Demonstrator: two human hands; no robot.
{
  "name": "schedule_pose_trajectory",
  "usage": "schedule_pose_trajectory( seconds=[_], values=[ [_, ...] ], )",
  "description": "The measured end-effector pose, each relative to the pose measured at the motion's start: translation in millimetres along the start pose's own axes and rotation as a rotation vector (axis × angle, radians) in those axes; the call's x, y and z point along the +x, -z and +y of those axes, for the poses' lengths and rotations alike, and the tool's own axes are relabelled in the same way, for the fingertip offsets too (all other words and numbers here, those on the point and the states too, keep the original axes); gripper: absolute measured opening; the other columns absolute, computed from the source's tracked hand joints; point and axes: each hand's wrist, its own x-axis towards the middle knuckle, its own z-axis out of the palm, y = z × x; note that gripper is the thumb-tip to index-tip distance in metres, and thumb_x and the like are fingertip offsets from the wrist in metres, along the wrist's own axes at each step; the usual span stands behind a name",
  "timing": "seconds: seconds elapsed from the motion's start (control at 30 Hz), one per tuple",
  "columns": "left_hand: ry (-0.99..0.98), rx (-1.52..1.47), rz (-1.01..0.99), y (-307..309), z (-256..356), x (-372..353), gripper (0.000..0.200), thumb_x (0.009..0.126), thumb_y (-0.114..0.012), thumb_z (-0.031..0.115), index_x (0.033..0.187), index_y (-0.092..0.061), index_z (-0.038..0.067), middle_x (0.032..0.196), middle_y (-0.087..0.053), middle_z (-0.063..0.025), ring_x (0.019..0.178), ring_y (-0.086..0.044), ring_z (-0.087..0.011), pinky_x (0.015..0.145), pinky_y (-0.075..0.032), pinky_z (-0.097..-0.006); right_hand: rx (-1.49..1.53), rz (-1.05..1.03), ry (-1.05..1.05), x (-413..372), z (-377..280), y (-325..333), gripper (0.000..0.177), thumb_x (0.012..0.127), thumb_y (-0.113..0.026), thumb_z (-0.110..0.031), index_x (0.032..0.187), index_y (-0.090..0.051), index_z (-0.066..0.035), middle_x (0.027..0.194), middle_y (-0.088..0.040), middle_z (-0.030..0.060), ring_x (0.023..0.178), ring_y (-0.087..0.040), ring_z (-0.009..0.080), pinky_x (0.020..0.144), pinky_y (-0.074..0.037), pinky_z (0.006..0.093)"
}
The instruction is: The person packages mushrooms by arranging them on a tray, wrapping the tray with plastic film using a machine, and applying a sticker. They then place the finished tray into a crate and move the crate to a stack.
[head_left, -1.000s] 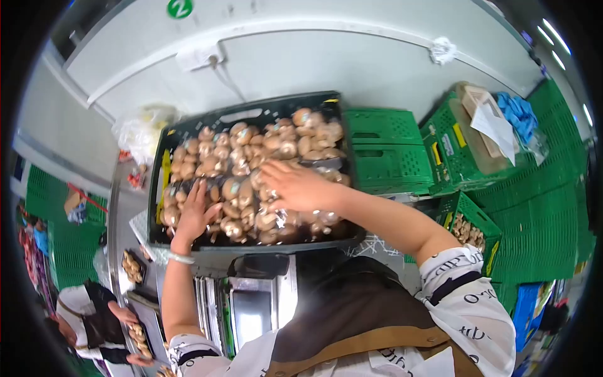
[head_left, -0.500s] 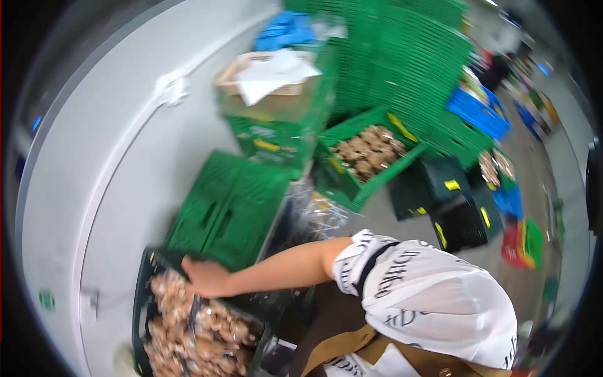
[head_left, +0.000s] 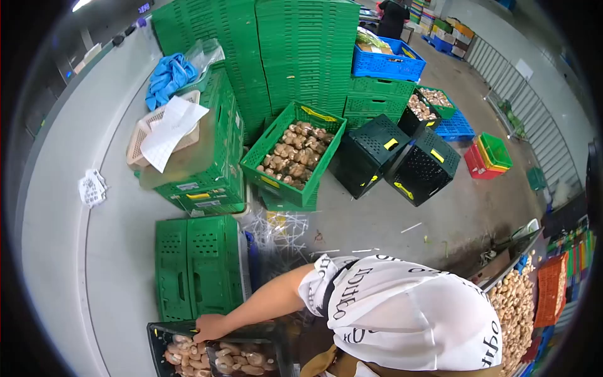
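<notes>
At the bottom left, my right hand is closed over the rim of a black crate, its fingertips curled down on the inner side. Light brown mushrooms fill the crate in two parts, with a dark divider and a shiny clear plastic over the right-hand portion. My bare forearm reaches out from a white, lettered sleeve. Against the crate's far side stand green crates on end. My left hand is outside the view.
A green crate of mushrooms stands ahead. Tall stacks of green crates rise behind it. Black crates sit tilted on the floor. A heap of mushrooms lies at right. A person stands far back.
My view has swung right and steadied, bringing the mushroom heap at right into sight. The hand and the black crate appear lower in the picture, the hand still at its rim.
</notes>
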Motion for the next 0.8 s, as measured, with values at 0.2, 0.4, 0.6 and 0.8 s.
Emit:
schedule_pose_trajectory(
  seconds=[0.2,0.4,0.6,0.8],
  values=[
    [0.022,-0.075,-0.024,-3,44,-17,0.027,0.097,-0.048,0.029,0.109,-0.05,0.005,0.1,-0.043,-0.0083,0.089,-0.041,-0.0183,0.077,-0.032,-0.0331,0.143,0.25,0.086,-64,42,83,0.049,0.075,-0.063,-0.044,0.079,-0.068,0.005,0.072,-0.065,0.0216,0.069,-0.063,0.0341,0.063,-0.047,0.042],
    [0.016,-0.145,-0.138,-29,117,-49,0.026,0.097,-0.049,0.03,0.102,-0.051,0.006,0.088,-0.045,-0.0068,0.077,-0.043,-0.0168,0.068,-0.035,-0.0317,0.177,0.55,0.043,-223,43,252,0.046,0.078,-0.067,-0.043,0.081,-0.069,0.003,0.071,-0.067,0.0137,0.067,-0.061,0.0187,0.063,-0.047,0.0351],
    [-0.035,-0.182,-0.309,-87,202,-105,0.025,0.097,-0.049,0.032,0.096,-0.052,0.006,0.077,-0.046,-0.0054,0.066,-0.045,-0.0153,0.059,-0.038,-0.0302,0.323,0.979,0.087,-453,110,361,0.039,0.079,-0.071,-0.039,0.083,-0.073,0.0,0.073,-0.069,0.0063,0.069,-0.06,0.0111,0.066,-0.048,0.0302],
    [-0.124,-0.206,-0.604,-188,283,-148,0.027,0.096,-0.05,0.033,0.089,-0.053,0.007,0.065,-0.048,-0.0039,0.054,-0.047,-0.0138,0.05,-0.041,-0.0288,0.455,1.397,-0.078,-716,174,387,0.042,0.076,-0.071,-0.041,0.089,-0.075,-0.001,0.079,-0.071,0.0082,0.074,-0.064,0.0144,0.071,-0.049,0.0294]
  ],
)
